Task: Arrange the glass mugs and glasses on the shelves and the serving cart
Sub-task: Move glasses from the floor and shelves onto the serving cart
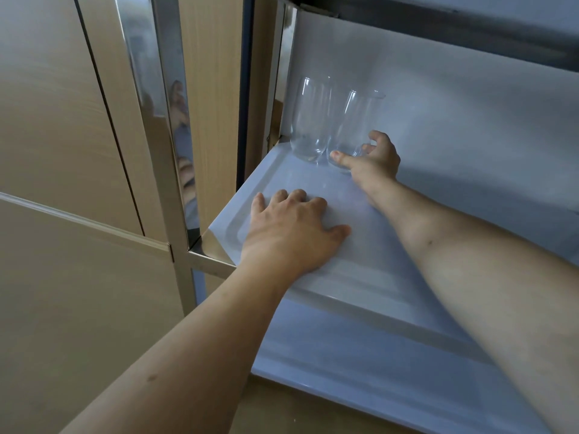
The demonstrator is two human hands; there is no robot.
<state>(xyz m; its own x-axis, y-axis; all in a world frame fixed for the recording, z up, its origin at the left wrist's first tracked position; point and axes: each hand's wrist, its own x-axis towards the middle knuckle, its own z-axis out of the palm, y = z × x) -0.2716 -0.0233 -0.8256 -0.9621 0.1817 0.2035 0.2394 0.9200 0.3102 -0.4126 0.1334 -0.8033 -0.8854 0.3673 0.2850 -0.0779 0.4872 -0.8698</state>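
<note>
Two clear stemless glasses stand side by side in the back left corner of a pale shelf (pixel 391 277). The left glass (pixel 310 120) stands free, close against the right one. My right hand (pixel 374 159) grips the right glass (pixel 355 123) near its base, thumb across the front and fingers curled round the far side. My left hand (pixel 291 227) lies palm down on the shelf near its left front edge, fingers slightly bent, holding nothing.
A shiny metal post (pixel 163 120) frames the shelf's left side. Beige wood-look panels (pixel 62 151) fill the left. A white back wall (pixel 454 126) closes the shelf, and a dark upper shelf edge (pixel 470 29) runs overhead. A lower pale shelf (pixel 360 355) sits below.
</note>
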